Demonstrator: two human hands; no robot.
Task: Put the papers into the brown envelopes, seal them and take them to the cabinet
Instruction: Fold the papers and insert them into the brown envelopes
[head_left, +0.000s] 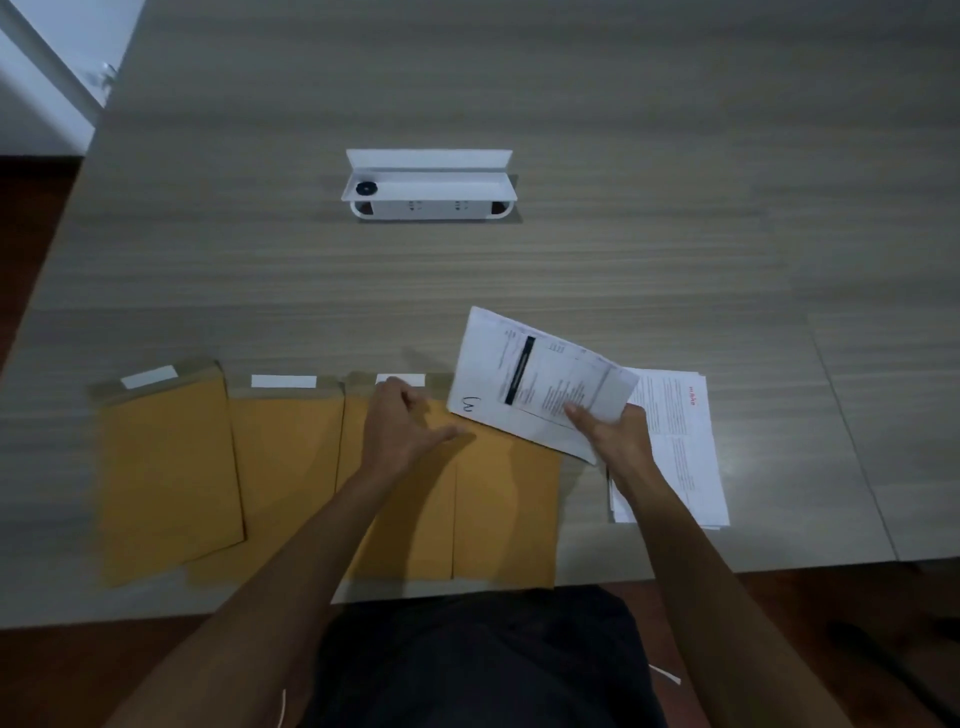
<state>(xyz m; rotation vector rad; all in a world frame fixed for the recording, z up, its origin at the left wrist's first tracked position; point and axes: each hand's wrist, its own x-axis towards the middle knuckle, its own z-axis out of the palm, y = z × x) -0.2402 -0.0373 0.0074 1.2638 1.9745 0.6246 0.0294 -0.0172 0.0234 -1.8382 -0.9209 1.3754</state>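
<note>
Several brown envelopes lie side by side along the near edge of the table, flaps open at the far end with white adhesive strips showing: one at the left (166, 467), one beside it (285, 457), one under my left hand (410, 519) and one at the right (506, 509). My left hand (400, 431) rests on the third envelope near its flap, fingers curled and thumb out. My right hand (615, 434) grips a printed paper (535, 379) by its near corner, lifted above the right envelope. A stack of white papers (680, 447) lies to the right.
A white socket box with its lid up (431, 187) sits at the middle of the grey wood-grain table (571, 104). A white cabinet door with a handle (104, 75) shows at the far left. A dark wooden floor lies below the near table edge.
</note>
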